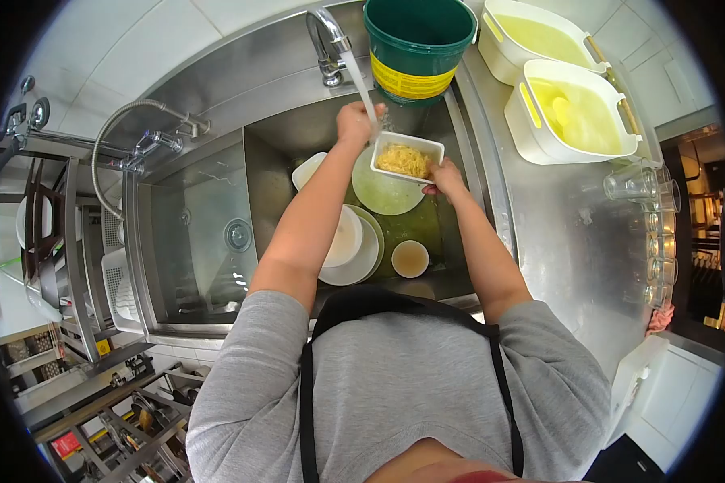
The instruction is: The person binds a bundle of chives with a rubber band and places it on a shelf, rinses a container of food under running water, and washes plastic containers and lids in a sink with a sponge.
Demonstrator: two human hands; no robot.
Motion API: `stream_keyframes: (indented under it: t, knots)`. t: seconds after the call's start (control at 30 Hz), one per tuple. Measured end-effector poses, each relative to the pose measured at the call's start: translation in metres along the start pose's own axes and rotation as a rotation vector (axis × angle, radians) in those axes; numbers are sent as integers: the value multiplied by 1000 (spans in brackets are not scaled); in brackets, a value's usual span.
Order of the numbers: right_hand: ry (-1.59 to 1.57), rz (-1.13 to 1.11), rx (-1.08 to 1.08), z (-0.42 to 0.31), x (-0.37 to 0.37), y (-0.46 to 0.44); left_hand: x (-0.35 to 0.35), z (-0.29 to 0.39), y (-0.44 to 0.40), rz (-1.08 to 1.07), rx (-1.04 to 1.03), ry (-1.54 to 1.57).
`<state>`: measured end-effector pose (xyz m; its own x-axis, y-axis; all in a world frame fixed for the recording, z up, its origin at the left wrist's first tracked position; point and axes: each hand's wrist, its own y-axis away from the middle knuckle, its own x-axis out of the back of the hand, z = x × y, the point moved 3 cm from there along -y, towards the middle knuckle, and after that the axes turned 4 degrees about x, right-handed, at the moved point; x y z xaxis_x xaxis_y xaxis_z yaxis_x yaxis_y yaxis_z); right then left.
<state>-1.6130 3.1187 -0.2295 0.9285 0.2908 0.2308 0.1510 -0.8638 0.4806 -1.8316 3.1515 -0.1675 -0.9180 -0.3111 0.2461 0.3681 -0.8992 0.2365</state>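
Observation:
Over the right basin, my right hand [446,176] grips the near right corner of a small white rectangular dish [415,176]. Yellow stringy stuff [403,160] lies inside it; I cannot make out what it is. My left hand [358,123] is beside the dish's left end, in the stream of running water [360,79]. Its fingers are partly hidden and blurred by the splash, so their grip does not show. Beneath the dish a round plate [387,193] lies in greenish water. Stacked white plates [358,266], a white bowl [342,241] and a small bowl of brownish liquid [410,259] sit nearer my body.
The curved tap [328,48] stands behind the basin, with a dark green bucket [418,48] to its right. Two white tubs [532,137] of yellowish liquid and several glasses [662,245] line the right counter. A second basin [205,241] with a drain is at left.

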Motion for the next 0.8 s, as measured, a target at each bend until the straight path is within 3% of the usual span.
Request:
stream_keyframes:
  t: [0.03, 0.07, 0.2, 0.27, 0.37, 0.4, 0.47, 0.57, 0.7, 0.73, 0.8]
  knots:
    - [-2, 1, -1, -3, 3, -4, 12, 1, 1, 78, 24, -161]
    - [15, -72, 4, -7, 3, -9, 24, 1, 2, -26, 83, -379]
    - [108, -235, 54, -40, 1, -7, 41, -35, 26, -105, 270, -405]
    - [165, -328, 99, -48, -5, -14, 39, -45, 54, -598, 624, 194]
    - [309, -295, 152, -64, -13, -18, 31, -69, 66, -647, 603, 429]
    - [311, -299, 153, -63, -18, -17, 27, -74, 69, -580, 568, 530]
    - [721, 262, 677, -77, -20, -5, 19, -81, 77, -498, 584, 611]
    - [688, 171, 753, -80, -44, 14, 13, -88, 83, -363, 533, 707]
    - [962, 313, 990, -86, -75, 42, 7, -101, 86, -264, 549, 752]
    - [1004, 105, 794, -77, -89, 32, 7, -103, 88, -223, 586, 760]
    - [993, 49, 667, -66, -108, 28, 8, -99, 98, -185, 575, 702]
